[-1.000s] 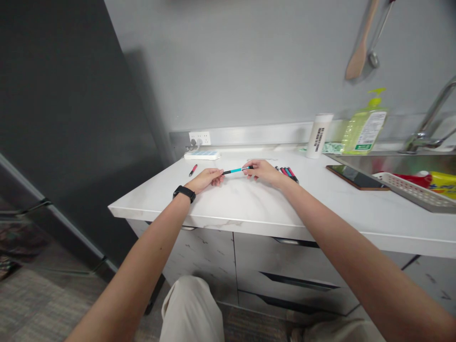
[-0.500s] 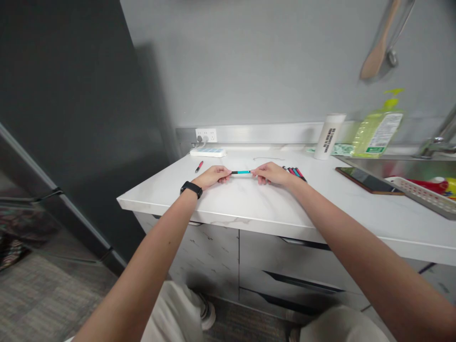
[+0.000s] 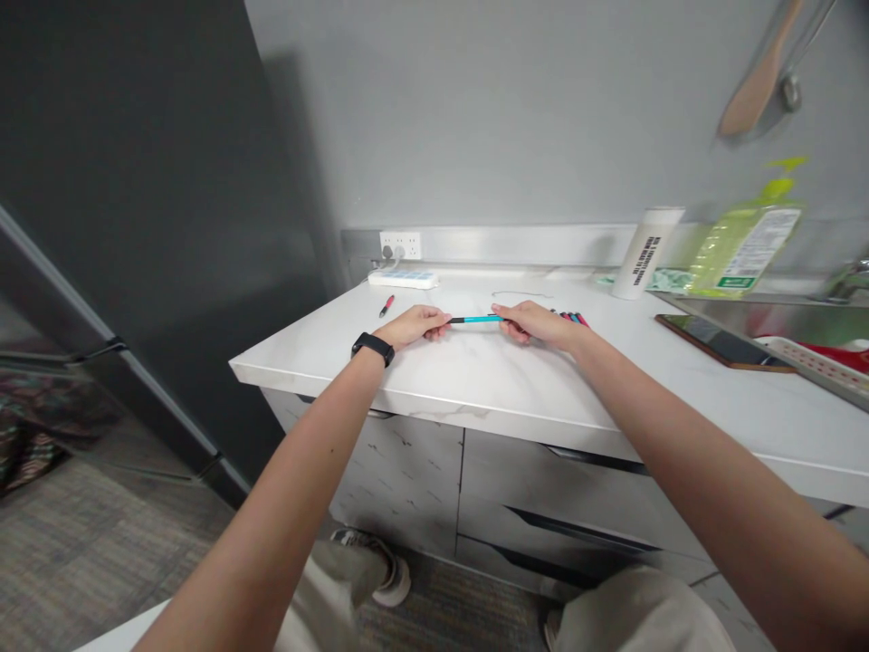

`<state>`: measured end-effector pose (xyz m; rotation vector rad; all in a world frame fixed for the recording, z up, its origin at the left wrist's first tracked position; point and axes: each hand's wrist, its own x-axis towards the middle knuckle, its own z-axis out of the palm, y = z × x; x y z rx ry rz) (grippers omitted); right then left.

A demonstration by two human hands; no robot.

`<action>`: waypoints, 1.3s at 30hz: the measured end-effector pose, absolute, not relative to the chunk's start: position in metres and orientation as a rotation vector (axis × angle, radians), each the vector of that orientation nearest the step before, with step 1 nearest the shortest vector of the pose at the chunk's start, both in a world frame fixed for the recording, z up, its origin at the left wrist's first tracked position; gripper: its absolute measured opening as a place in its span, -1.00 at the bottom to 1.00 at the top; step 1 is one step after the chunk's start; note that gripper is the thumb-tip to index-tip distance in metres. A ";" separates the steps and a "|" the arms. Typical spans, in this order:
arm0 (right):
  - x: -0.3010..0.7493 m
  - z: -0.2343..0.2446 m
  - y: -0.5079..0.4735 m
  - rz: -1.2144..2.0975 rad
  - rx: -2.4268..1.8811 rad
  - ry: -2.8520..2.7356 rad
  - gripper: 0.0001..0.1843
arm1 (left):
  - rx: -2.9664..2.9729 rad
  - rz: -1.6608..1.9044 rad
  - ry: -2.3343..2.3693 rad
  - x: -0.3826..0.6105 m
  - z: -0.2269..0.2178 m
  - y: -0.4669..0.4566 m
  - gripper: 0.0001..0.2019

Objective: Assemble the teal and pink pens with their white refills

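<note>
Between my two hands, just over the white countertop [image 3: 434, 371], a blue pen [image 3: 481, 319] with a black end is held level. My left hand [image 3: 422, 324] pinches its black end, and a black watch sits on that wrist. The other, blue end is gripped by the fingers of my right hand [image 3: 533, 323]. A red and black pen [image 3: 386, 305] lies alone on the counter to the left. Several more pens [image 3: 578, 318] lie together behind my right hand, partly hidden by it.
At the back stand a white power strip [image 3: 403, 279], a white tube [image 3: 647, 254] and a yellow-green pump bottle [image 3: 745, 240]. A phone [image 3: 720, 342] lies to the right, beside the sink [image 3: 679, 308]. A dark fridge [image 3: 169, 181] borders the counter on the left.
More of the pen's blue part shows between my hands, which are slightly farther apart. The whole view has shifted, so most things appear farther right.
</note>
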<state>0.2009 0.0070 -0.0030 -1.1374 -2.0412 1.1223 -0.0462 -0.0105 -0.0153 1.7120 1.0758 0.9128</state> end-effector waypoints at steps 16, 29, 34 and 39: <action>0.204 -0.006 0.013 1.428 -1.034 -2.001 -0.50 | 1.711 0.912 1.039 -0.052 -0.021 0.003 -0.71; 0.207 -0.008 0.017 1.492 -0.968 -1.960 -0.51 | 1.715 0.902 1.092 -0.048 -0.017 0.005 -0.76; 0.206 -0.008 0.018 1.509 -0.998 -1.950 -0.55 | 1.718 0.934 1.138 -0.044 -0.015 0.001 -0.77; 0.203 -0.008 0.018 1.511 -0.985 -1.911 -0.54 | 1.659 0.966 1.136 -0.039 -0.012 -0.004 -0.74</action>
